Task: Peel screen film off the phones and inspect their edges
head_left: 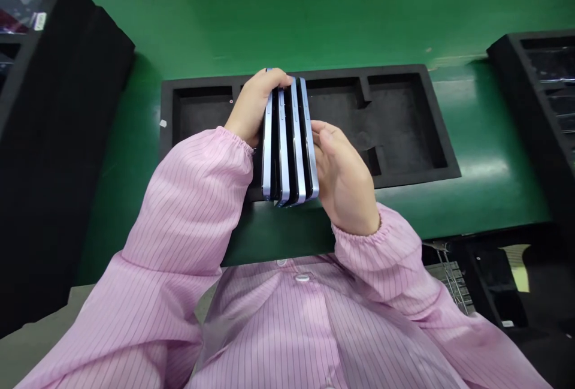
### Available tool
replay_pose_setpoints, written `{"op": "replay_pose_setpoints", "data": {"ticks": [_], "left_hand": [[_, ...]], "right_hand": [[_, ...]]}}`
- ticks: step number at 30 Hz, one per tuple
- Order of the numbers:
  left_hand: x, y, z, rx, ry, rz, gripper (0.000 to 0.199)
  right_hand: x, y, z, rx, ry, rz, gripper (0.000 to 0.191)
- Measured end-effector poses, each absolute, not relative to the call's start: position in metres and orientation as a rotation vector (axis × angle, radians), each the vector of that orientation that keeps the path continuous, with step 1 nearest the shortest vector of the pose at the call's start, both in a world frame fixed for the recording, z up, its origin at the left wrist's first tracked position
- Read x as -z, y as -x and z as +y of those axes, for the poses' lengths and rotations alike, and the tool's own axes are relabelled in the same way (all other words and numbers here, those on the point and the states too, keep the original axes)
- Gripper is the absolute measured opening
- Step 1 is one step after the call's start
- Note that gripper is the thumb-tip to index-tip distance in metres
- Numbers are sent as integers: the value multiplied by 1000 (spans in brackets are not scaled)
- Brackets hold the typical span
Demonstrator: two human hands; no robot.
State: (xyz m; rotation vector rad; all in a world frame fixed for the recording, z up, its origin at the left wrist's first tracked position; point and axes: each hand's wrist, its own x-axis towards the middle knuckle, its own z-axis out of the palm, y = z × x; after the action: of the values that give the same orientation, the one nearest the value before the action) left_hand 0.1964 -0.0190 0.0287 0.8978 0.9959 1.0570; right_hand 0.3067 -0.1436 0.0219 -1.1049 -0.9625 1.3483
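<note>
Several smartphones [295, 143] with pale blue edges stand on their long sides, fanned slightly apart like a row of cards. My left hand [256, 101] is closed around their left side and far end, its thumb over the top. On the right, my right hand [341, 173] presses against the outermost phone with its palm and fingers, partly hidden behind it. Beneath the phones lies a black foam tray [399, 119] with recessed compartments; I cannot tell whether the phones touch it.
A tall stack of black foam trays [67, 107] stands at the left, its top one holding items under shiny film. Another black stack [516, 77] rises at the right. Both are on the green table [287, 29]. A wire rack [453, 281] shows below the table's edge.
</note>
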Motion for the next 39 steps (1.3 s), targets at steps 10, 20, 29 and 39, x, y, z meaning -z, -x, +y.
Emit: {"op": "replay_pose_setpoints", "data": {"ticks": [10, 20, 29, 39], "left_hand": [[-31, -191, -24, -1008, -837, 926, 32], [-25, -192, -23, -1064, -853, 919, 27], [-31, -195, -24, -1039, -843, 929, 32], [-34, -195, -25, -1101, -878, 981, 27]], "right_hand": [[9, -300, -167, -1180, 924, -1186, 65], [18, -302, -173, -1059, 934, -1335, 74], [22, -302, -173, -905, 931, -1416, 61], [12, -295, -181, -925, 1142, -1444, 85]]}}
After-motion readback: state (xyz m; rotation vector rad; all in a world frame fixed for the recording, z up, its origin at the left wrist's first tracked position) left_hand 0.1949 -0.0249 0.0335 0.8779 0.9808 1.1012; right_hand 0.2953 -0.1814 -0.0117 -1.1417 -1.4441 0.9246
